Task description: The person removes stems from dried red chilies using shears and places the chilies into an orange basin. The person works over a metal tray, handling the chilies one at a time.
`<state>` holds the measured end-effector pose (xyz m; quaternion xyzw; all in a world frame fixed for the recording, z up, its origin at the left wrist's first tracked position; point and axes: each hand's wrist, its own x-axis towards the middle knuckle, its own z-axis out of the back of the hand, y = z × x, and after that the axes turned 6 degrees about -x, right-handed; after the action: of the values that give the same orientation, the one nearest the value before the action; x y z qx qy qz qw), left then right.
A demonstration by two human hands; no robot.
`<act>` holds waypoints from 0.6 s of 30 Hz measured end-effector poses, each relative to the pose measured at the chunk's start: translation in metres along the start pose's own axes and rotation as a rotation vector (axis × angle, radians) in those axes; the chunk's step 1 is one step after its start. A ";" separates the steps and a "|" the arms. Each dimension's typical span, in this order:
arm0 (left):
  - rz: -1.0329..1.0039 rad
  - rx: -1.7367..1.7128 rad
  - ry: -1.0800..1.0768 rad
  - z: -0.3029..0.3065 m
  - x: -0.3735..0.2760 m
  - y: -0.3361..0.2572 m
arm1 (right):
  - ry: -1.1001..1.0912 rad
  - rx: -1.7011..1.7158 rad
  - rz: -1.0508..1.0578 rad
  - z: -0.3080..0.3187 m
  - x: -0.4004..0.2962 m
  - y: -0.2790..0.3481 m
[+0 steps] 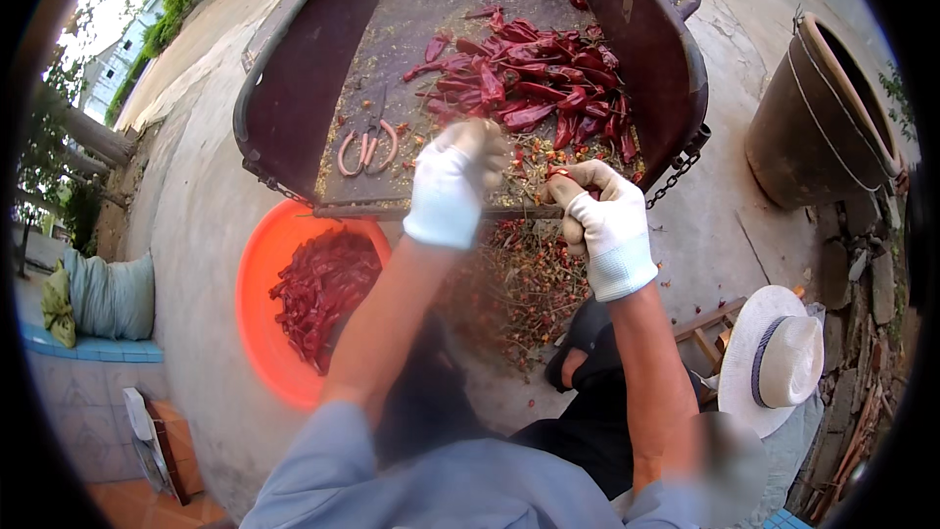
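Both my hands wear white knit gloves with tan palms. My left hand (459,176) is over the front of the dark cart bed, just below a heap of dried red chili peppers (525,73); it is blurred, so its hold is unclear. At the cart's front edge, my right hand (598,213) pinches a small red piece of chili (559,172) between thumb and fingers. Scissors with pink handles (367,150) lie left of my left hand. An orange basin (257,308) on the ground at the left contains red chili pieces (327,294).
Chili stems and scraps (521,286) lie on the ground under the cart's edge (352,211). Chains hang at its corners. To the right stand a large brown clay pot (815,117) and a white straw hat (789,364) near a wooden frame. A stuffed sack (114,297) lies at left.
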<state>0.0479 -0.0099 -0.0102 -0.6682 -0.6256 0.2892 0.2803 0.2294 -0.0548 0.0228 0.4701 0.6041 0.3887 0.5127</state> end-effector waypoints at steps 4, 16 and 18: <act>-0.222 0.778 -0.050 0.001 0.020 -0.009 | -0.041 0.226 0.038 0.025 0.016 0.003; -0.805 2.044 0.073 0.068 0.015 0.002 | 0.051 0.236 0.052 0.033 0.045 0.013; -0.794 2.124 -0.077 0.084 0.016 -0.020 | 0.042 0.317 0.038 0.034 0.047 0.015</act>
<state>-0.0264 0.0081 -0.0529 0.1626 -0.2396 0.5846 0.7579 0.2643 -0.0062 0.0195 0.5481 0.6595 0.3080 0.4121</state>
